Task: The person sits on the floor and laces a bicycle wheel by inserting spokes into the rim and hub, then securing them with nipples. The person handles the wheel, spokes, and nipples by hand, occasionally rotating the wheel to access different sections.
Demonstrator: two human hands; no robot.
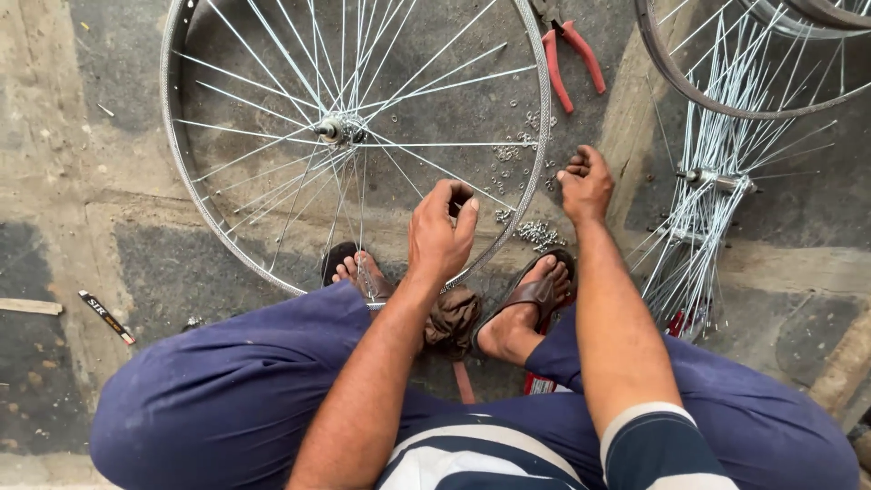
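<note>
Bicycle wheel (272, 136): silver rim, thin loose spokes. Left hand (440, 231) pinches over it; right hand (585, 181), fingers curled, picks among small nipples (540, 234).

Even, soft daylight; shadows faint; picture sharp throughout; slight wide-angle bending at the edges; no glare.

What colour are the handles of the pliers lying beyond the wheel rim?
Red, seen in the head view: the pliers lie on the ground past the rim.

Silver wheel (272, 109), red-handled pliers (572, 59) (striped shirt (472, 458)).
</note>
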